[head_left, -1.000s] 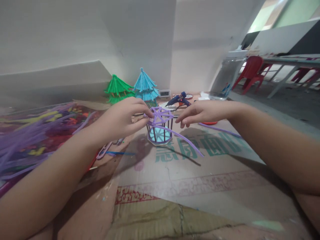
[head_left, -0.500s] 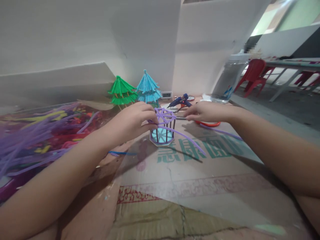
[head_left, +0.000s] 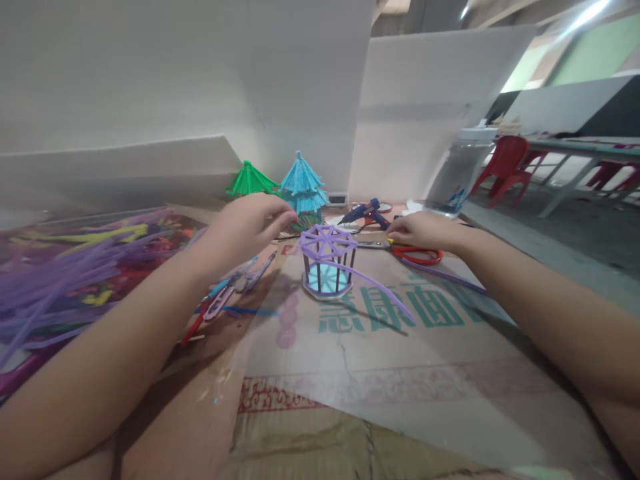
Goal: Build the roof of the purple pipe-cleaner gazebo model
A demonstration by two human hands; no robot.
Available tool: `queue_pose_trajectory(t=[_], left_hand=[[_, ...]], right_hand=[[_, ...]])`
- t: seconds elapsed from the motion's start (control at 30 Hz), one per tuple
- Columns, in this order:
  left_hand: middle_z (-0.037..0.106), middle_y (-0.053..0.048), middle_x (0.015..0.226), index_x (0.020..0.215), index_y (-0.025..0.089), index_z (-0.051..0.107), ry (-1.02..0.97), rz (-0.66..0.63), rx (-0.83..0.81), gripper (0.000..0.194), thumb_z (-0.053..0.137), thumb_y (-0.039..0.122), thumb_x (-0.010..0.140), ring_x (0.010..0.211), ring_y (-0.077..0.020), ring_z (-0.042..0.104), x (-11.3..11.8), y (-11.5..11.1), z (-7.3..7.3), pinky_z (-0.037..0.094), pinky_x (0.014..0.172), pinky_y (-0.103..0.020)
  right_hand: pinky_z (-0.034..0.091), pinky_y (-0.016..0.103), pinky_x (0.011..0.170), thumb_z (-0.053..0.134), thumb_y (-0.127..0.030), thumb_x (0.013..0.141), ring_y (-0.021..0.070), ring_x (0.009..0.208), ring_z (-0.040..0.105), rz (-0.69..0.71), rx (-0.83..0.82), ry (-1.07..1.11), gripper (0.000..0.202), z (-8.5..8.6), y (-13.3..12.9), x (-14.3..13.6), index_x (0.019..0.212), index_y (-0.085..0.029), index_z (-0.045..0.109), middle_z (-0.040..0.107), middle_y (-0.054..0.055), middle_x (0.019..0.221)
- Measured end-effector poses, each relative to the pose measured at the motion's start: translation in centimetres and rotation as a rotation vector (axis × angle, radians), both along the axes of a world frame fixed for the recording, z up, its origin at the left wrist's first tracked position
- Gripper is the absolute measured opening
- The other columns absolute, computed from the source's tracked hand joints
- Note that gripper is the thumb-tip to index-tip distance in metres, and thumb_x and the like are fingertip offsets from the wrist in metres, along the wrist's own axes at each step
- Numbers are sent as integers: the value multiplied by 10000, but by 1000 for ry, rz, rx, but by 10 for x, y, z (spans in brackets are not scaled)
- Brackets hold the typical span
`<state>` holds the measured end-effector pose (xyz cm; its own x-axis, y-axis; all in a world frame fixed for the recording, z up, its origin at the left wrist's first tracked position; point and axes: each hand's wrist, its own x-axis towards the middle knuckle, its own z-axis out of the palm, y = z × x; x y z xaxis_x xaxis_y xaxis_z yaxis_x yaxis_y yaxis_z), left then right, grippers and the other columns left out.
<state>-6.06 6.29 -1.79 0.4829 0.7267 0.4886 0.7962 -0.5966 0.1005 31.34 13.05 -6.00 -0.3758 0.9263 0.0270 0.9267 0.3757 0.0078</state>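
A small octagonal cage stands on printed cardboard. Its top is a purple spoked ring, its posts are dark, and its base is pale blue. One long purple strip hangs from its top toward the right. Just left of the cage, my left hand is raised, fingers loosely bent and apart, touching nothing I can make out. Lying behind and right of the cage are red-handled scissors. My right hand hovers at their pivot, fingers loosely curled; whether the fingertips touch them is unclear.
A blue glue gun lies behind the scissors. Blue and green tiered umbrella-like roofs stand at the back. On the left are piled purple strips and a few hand tools. A clear bottle stands at the right.
My left hand has let go of the cage's top and drawn back to the left. My right hand has shifted slightly right along the scissors. The view has tilted a little.
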Motion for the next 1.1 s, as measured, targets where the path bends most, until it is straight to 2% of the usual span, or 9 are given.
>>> queue_pose_trajectory(t=[0.17,0.23,0.3,0.4,0.47,0.67,0.8,0.93,1.1], left_hand=[[780,-47,983,1023,214,759,48,-59,-327,271,621,406,889,871,-218,714,-9,21,-23,496,732,-290],[774,-40,1016,1146,221,730,59,-150,-476,380,699,425,827,867,-214,716,-9,26,-34,509,718,-273],[768,-48,1075,1228,228,692,51,-258,-540,510,768,456,778,884,-217,716,-6,28,-46,526,741,-275],[752,-70,1147,1285,233,651,7,-329,-501,609,805,508,764,966,-237,708,1,26,-60,542,826,-302],[742,-79,1166,1287,229,639,-37,-322,-446,621,810,516,763,1016,-252,696,6,22,-69,544,868,-321],[721,-86,1064,1155,178,644,-215,-211,-423,367,664,423,883,944,-238,682,17,8,-99,566,857,-373],[695,-131,1220,1204,181,618,-271,-216,-289,363,661,366,895,1112,-282,664,21,6,-116,559,961,-430],[627,-150,1403,1325,206,586,-252,-281,-152,395,607,369,966,1313,-310,586,23,2,-114,498,1105,-480],[657,-121,1348,1146,230,703,-102,-279,-88,229,556,319,996,1292,-314,597,27,-6,-102,500,1106,-522]], right_hand=[[404,325,664,483,-395,977,252,841,683,-40,133,-5,364,-19,5,0,1124,-230,772,795,91,1011],[423,335,694,451,-354,992,263,868,684,-31,265,18,361,-29,3,-3,1097,-214,767,790,107,1013],[453,357,787,416,-311,1010,289,976,682,0,366,27,379,-38,1,-8,1118,-175,753,773,149,1099],[448,377,957,399,-288,1030,309,1157,640,43,393,33,403,-49,-1,-13,1224,-126,712,714,190,1268],[446,378,993,401,-292,1038,309,1195,627,46,387,48,408,-53,-1,-14,1265,-119,692,700,193,1297],[487,371,880,427,-297,1034,304,1071,681,-18,335,89,383,-53,0,-16,1204,-130,726,753,182,1177],[478,360,847,429,-277,1024,292,1038,687,-39,306,94,376,-50,0,-18,1183,-149,744,769,166,1139],[467,356,844,420,-260,1019,285,1021,686,-47,288,97,378,-49,-1,-19,1156,-148,754,777,165,1113],[459,356,831,438,-258,1011,290,1028,684,-68,303,139,355,-52,0,-17,1213,-152,709,764,170,1141]])
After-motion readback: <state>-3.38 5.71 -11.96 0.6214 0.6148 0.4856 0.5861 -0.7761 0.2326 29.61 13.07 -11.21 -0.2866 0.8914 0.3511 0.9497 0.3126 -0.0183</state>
